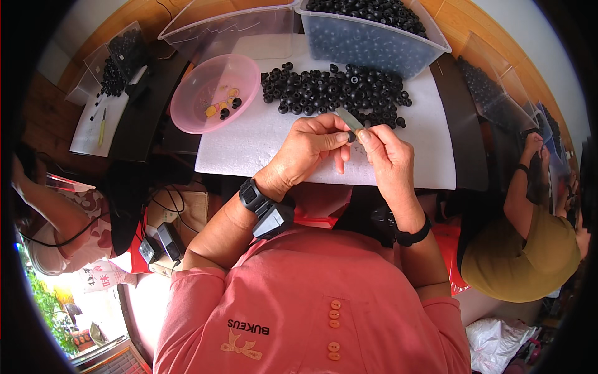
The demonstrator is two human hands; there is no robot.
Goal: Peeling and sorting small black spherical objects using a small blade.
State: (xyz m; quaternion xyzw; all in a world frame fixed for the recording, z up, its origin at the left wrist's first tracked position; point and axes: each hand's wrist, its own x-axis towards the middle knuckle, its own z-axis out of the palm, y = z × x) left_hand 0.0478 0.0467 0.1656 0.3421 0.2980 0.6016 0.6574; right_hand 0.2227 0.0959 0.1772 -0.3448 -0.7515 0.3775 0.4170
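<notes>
My right hand (pixel 389 159) grips a small knife (pixel 350 119), whose flat grey blade points up and to the left; its handle is mostly hidden by the fingers. Pinched between the thumb and fingers of my left hand (pixel 309 148) is a small round black part (pixel 352 136), largely covered by the fingertips. The blade lies close against that part; whether they touch I cannot tell. Just beyond both hands, a heap of black round parts (pixel 330 90), some showing holes, spreads over a white foam sheet (pixel 249 153).
A pink bowl (pixel 187 112) at the left holds yellowish bits and a few black parts. Behind the heap stand a clear bin (pixel 374 47) full of black parts and another clear bin (pixel 230 28). People sit at both sides, one in an olive shirt (pixel 523 262).
</notes>
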